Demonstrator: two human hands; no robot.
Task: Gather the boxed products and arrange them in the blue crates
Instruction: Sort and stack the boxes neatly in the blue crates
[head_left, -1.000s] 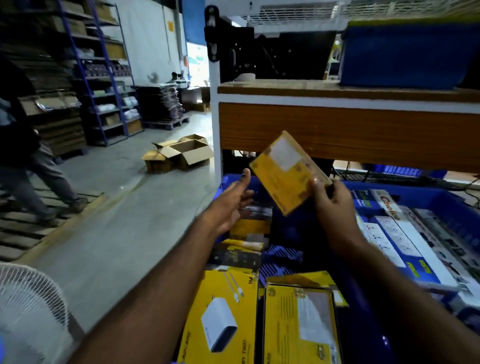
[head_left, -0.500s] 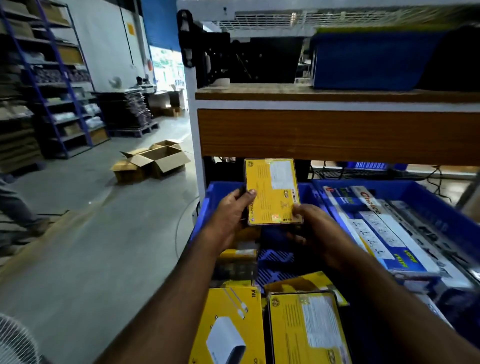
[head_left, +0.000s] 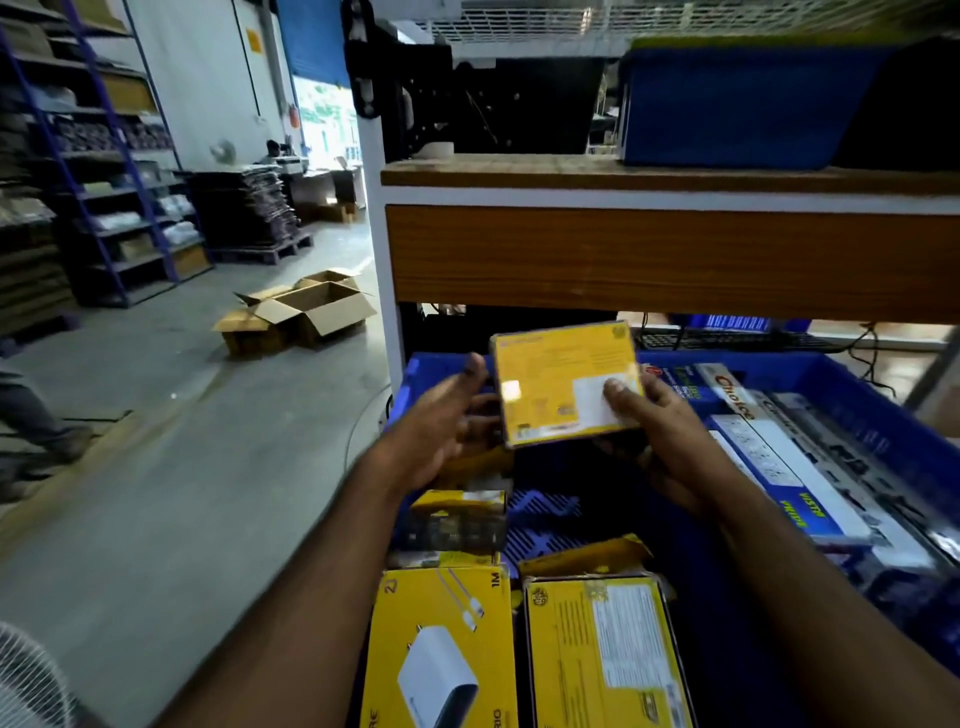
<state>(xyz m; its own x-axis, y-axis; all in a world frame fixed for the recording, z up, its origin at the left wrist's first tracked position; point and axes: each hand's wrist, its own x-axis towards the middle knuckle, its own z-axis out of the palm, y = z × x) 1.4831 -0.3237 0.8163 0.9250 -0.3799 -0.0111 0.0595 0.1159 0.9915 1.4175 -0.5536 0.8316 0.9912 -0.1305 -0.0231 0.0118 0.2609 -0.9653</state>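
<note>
The right hand (head_left: 660, 441) grips a flat yellow box (head_left: 566, 382), thumb pressed on its white label at the lower right corner, fingers behind it. The box is held up over the blue crate (head_left: 431, 364), back panel facing the viewer: small dark print, a round emblem in the upper right corner, glossy wrap catching light at the left. The left hand (head_left: 441, 421) is relaxed with fingers spread, just beside the box's left edge; contact cannot be confirmed because of blur. Lower in the crate lie a yellow charger box (head_left: 441, 644), a second yellow box (head_left: 602, 654) showing its printed back, and a small dark-and-yellow box (head_left: 457, 519). A neighbouring crate (head_left: 862, 384) holds long blue-and-white boxes (head_left: 763, 467).
</note>
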